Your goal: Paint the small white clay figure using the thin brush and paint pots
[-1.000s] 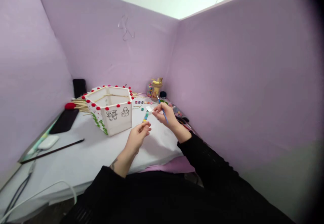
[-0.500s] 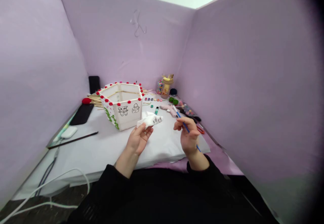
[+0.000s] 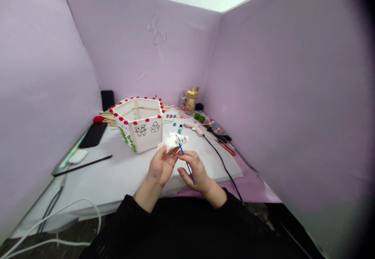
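Brush tip (image 3: 178,140) hidden in tissue (image 3: 172,140) — left hand (image 3: 160,166) pinches tissue (crumpled), right hand (image 3: 197,172) clamps brush.

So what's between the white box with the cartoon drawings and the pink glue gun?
In the head view, two small paint pots sit between the box and glue gun.

white box (image 3: 140,124) ahead left, black cable (image 3: 221,161) right, bare sheet (image 3: 123,169) between

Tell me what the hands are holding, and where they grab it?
The left hand pinches a crumpled white tissue by its lower end. The right hand holds a thin blue paintbrush around the middle of its handle, with the tip at the tissue.
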Tool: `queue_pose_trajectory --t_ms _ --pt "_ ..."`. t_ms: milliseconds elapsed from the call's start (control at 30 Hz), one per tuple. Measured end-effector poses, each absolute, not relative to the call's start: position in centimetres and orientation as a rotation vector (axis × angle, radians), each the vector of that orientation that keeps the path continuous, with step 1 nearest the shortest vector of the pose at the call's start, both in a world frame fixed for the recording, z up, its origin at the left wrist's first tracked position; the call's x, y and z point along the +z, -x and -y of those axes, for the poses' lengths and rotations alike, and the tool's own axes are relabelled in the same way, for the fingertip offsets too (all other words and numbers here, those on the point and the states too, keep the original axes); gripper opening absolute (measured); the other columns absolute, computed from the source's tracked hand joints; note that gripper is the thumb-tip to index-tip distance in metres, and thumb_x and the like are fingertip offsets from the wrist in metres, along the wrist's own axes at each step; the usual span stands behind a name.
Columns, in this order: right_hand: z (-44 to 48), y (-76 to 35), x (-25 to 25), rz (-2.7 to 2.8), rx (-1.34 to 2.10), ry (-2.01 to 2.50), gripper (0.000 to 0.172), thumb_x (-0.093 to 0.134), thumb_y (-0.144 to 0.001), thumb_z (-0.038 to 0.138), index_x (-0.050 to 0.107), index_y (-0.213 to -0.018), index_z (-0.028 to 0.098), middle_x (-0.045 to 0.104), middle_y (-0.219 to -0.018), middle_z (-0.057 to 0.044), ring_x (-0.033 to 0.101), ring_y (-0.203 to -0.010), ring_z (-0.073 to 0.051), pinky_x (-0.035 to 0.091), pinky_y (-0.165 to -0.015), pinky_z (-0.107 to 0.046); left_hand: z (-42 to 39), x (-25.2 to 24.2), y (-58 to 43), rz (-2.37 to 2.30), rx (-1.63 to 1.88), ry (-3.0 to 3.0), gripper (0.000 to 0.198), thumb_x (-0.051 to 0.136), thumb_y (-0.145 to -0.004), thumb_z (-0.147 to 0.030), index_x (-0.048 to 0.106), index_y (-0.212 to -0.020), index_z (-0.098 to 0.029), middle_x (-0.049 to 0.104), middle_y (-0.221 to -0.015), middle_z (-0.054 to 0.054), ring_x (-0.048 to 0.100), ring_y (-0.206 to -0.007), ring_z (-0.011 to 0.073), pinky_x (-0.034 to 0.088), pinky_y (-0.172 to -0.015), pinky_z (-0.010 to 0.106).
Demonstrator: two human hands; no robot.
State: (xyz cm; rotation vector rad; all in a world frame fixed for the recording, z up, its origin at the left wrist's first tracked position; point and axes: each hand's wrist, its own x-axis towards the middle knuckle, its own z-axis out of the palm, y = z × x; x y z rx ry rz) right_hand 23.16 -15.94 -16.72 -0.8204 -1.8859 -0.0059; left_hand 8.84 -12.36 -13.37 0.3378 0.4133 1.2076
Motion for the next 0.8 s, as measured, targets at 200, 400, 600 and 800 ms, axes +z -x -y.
queue_pose_trajectory --t_ms 200,400,600,800 --pt "15.6 -23.1 -17.7 1.933 0.015 0.840 0.044 0.060 -0.089 0.024 0.047 -0.132 0.024 0.060 -0.117 -0.013 0.059 -0.109 -0.026 0.054 -0.092 -0.044 11.7 -13.7 -8.2 -0.382 1.219 -0.295 0.043 0.052 -0.092 -0.046 0.072 -0.108 -0.011 0.079 -0.097 0.016 0.071 -0.099 0.0278 0.054 -0.088 0.041" --pt "15.5 -23.0 -18.5 2.001 0.030 0.822 0.055 0.066 -0.087 0.030 0.044 -0.136 0.022 0.058 -0.122 -0.015 0.058 -0.115 -0.029 0.054 -0.095 -0.048 11.3 -14.7 -8.1 -0.416 1.246 -0.462 0.039 0.075 -0.068 -0.009 0.071 -0.106 -0.018 0.077 -0.079 0.003 0.070 -0.082 0.0189 0.053 -0.084 0.031" --pt "15.3 -23.3 -18.7 2.129 0.035 0.763 0.057 0.055 -0.089 0.014 0.041 -0.144 0.022 0.058 -0.130 -0.016 0.056 -0.122 -0.027 0.054 -0.099 -0.047 11.1 -14.6 -8.3 -0.448 1.249 -0.561 0.016 0.072 -0.073 -0.014 0.072 -0.088 -0.019 0.072 -0.078 0.002 0.065 -0.072 0.0169 0.053 -0.076 0.031" --pt "15.5 -23.5 -18.5 1.894 0.630 0.805 0.039 0.036 -0.095 0.012 0.056 -0.126 0.024 0.067 -0.121 -0.010 0.068 -0.101 -0.017 0.059 -0.083 -0.036 11.0 -14.0 -7.6 -0.520 1.254 -0.632 0.012 0.077 -0.062 -0.014 0.070 -0.073 -0.015 0.067 -0.066 0.001 0.059 -0.060 0.0135 0.049 -0.061 0.026"
